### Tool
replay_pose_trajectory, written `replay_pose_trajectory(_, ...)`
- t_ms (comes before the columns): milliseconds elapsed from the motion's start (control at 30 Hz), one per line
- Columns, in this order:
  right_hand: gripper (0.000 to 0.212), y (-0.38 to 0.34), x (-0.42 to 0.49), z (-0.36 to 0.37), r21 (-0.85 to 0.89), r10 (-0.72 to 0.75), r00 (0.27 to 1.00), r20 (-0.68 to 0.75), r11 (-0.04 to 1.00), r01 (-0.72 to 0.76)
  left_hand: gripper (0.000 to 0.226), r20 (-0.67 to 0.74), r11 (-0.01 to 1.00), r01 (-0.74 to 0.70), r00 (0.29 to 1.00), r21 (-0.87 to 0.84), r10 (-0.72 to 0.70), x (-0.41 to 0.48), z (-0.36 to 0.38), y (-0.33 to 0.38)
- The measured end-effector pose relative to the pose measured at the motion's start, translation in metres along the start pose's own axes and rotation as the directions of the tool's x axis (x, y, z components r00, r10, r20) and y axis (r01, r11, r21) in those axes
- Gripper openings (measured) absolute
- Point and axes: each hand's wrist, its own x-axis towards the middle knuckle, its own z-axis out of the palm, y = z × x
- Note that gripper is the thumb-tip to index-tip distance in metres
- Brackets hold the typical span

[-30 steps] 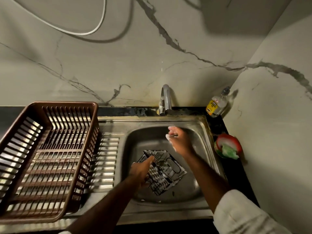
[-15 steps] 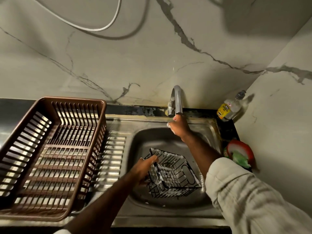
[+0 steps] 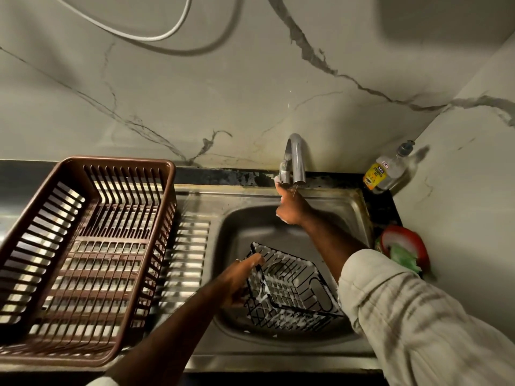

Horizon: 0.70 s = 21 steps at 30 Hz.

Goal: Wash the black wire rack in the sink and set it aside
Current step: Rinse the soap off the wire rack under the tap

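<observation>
At the far left a brown plastic dish basket (image 3: 83,260) stands on the ribbed steel drainboard (image 3: 189,257), just beside the sink (image 3: 359,218). A white cable (image 3: 156,37) loops across the marble wall above it.

The left hand (image 3: 239,280) reaches in from the lower edge, over the sink's left wall. It grips the left rim of the black wire rack (image 3: 292,291), with the forefinger laid along the top wire and the rest of the hand wrapped round the side below it. The rack sits in the basin towards its near side, tilted with its left edge raised. White suds cling to its wires. It lies directly right of the left hand and below the right forearm, well apart from the right hand.

Farther back, the right hand (image 3: 289,207) is lifted to the faucet (image 3: 296,160) at the sink's rear edge. Its fingertips touch the small lever at the faucet's base, and a bit of white shows there. Whether those fingers pinch the lever or only press it I cannot tell. The pale sleeve (image 3: 418,316) covers the right arm and hides the rack's right corner.

At the right, a clear bottle (image 3: 387,169) with a yellow label stands on the dark table (image 3: 223,176) in the corner. Nearer, a red-and-green object (image 3: 404,252) lies against the side wall.
</observation>
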Motion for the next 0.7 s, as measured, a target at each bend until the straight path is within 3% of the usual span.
replay_pose_trajectory(133, 0.097, -0.005, 0.002, 0.005, -0.192, 0.029, 0.989, 0.143, 0.981, -0.001, 0.058, 0.006, 1.0, 0.027, 1.0, -0.001, -0.027, 0.003, -0.005, 0.001)
replay_pose_trajectory(200, 0.083, -0.005, 0.003, 0.012, -0.178, -0.01, 0.989, 0.147, 0.983, 0.037, 0.057, 0.024, 1.0, 0.029, 0.999, 0.008, -0.029, 0.005, -0.01, 0.001)
replay_pose_trajectory(300, 0.041, 0.008, 0.008, 0.021, -0.069, -0.038, 0.993, 0.11, 0.997, 0.046, 0.044, 0.042, 1.0, 0.015, 0.999, -0.004, -0.015, 0.006, -0.014, 0.0)
replay_pose_trajectory(367, 0.028, 0.014, 0.006, 0.018, 0.028, -0.004, 0.996, 0.093, 1.0, 0.001, 0.042, 0.058, 0.999, 0.034, 0.998, 0.009, -0.034, 0.007, -0.016, 0.002)
replay_pose_trajectory(500, 0.027, 0.014, 0.009, -0.003, 0.206, 0.062, 0.998, -0.016, 0.977, -0.057, 0.043, 0.09, 0.996, 0.088, 0.992, -0.005, -0.087, 0.008, -0.015, 0.009)
replay_pose_trajectory(600, 0.027, -0.002, 0.01, -0.005, 0.496, 0.201, 0.977, 0.072, 0.843, -0.21, 0.053, 0.1, 0.998, 0.065, 0.993, -0.014, -0.064, 0.004, -0.015, 0.023)
replay_pose_trajectory(700, 0.029, -0.022, 0.001, -0.008, 0.566, 0.224, 0.96, 0.169, 0.775, -0.281, 0.076, 0.152, 0.999, 0.028, 0.988, -0.03, -0.023, 0.005, -0.017, 0.044)
